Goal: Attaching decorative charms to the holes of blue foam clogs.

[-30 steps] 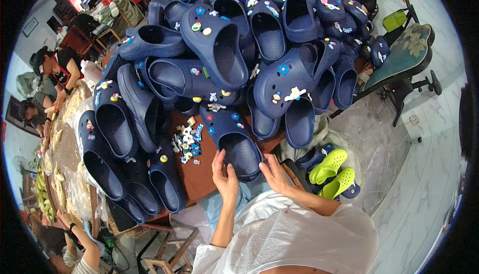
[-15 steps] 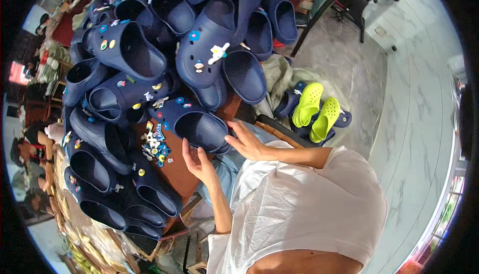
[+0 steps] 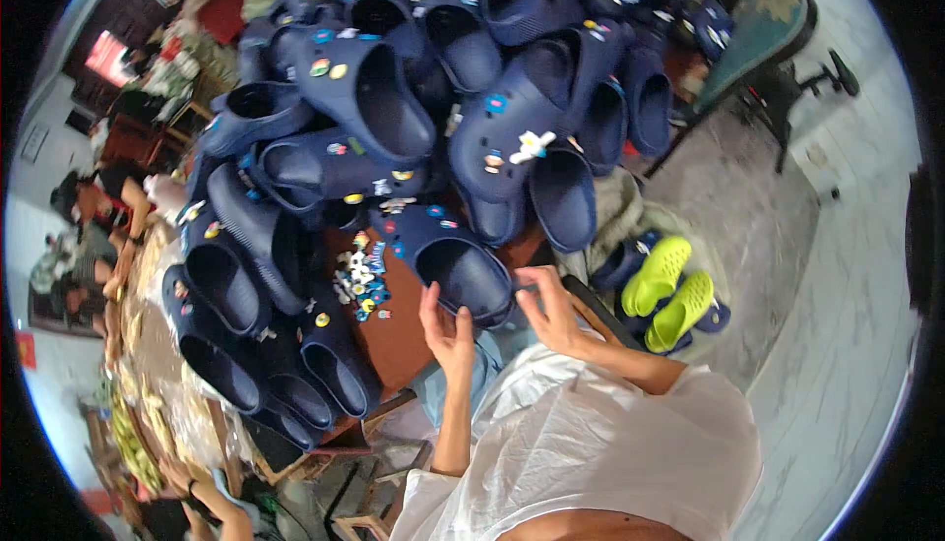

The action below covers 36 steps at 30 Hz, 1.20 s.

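A navy clog (image 3: 471,267) lies at the table's near edge, its heel toward me and small charms on its toe. My left hand (image 3: 450,336) is beside the heel's left side, fingers apart and thumb near the rim. On the other side, my right hand (image 3: 551,313) is by the heel with bent, parted fingers; whether its fingertips touch the clog is hard to tell. Neither hand grips anything. Left of this clog, a small heap of colourful shoe charms (image 3: 362,280) lies on the brown tabletop (image 3: 396,342).
Navy clogs (image 3: 394,113) with charms are piled high across the table. Lime-green clogs (image 3: 679,310) and navy ones sit on cloth at the right, below a chair (image 3: 758,39). Other people (image 3: 94,206) are at the far left, near plastic-covered goods (image 3: 177,329).
The whole view has shifted, so the table and clogs appear farther right. My right hand has drawn slightly off the clog's heel, its fingers more bent. My left hand stays beside the clog.
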### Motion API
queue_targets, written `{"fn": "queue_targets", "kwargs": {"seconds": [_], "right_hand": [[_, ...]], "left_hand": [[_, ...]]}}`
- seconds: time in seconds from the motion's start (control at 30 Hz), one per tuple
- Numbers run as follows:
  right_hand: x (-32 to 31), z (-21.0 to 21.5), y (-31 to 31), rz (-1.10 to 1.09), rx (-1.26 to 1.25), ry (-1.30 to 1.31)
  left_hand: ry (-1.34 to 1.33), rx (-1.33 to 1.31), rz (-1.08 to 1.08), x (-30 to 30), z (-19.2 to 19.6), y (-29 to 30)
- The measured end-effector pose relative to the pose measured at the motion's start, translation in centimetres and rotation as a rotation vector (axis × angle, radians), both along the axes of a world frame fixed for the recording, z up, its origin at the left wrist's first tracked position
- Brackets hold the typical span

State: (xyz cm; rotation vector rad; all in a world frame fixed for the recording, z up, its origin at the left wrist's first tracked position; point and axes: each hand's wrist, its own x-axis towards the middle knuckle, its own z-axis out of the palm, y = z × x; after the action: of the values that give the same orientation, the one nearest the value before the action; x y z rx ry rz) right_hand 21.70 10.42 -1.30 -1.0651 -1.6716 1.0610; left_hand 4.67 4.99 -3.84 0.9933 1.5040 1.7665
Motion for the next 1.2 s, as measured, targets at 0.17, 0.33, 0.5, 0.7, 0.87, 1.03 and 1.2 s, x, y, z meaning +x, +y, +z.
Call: {"fn": "queue_targets", "kwargs": {"seconds": [0.17, 0.33, 0.5, 0.7, 0.87, 1.03, 1.2], "right_hand": [[0.0, 3.0, 5.5, -0.116, 0.21, 0.094], [-0.5, 5.4, 10.5, -0.262, 0.43, 0.094], [-0.5, 7.9, 14.7, -0.382, 0.512, -0.065], [0.3, 6.6, 18.8, -0.363, 0.557, -0.182], [0.0, 6.5, 19.6, -0.367, 0.494, -0.02], [-0.8, 6.2, 19.0, -0.339, 0.506, 0.054], [-2.1, 8.5, 15.5, -0.341, 0.616, 0.004]], "left_hand": [[0.05, -0.035, 0.006, 0.0, 0.3, -0.3], [-0.007, -0.051, 0.056, 0.0, 0.2, -0.5], [0.006, -0.11, 0.061, 0.1, 1.0, -0.5], [0.017, -0.064, 0.071, 0.4, 0.9, 0.2], [0.048, -0.077, 0.078, 0.3, 0.6, 0.0], [0.004, -0.1, 0.078, 0.3, 0.5, -0.3], [0.005, -0.123, 0.053, 0.3, 1.2, -0.5]]}}
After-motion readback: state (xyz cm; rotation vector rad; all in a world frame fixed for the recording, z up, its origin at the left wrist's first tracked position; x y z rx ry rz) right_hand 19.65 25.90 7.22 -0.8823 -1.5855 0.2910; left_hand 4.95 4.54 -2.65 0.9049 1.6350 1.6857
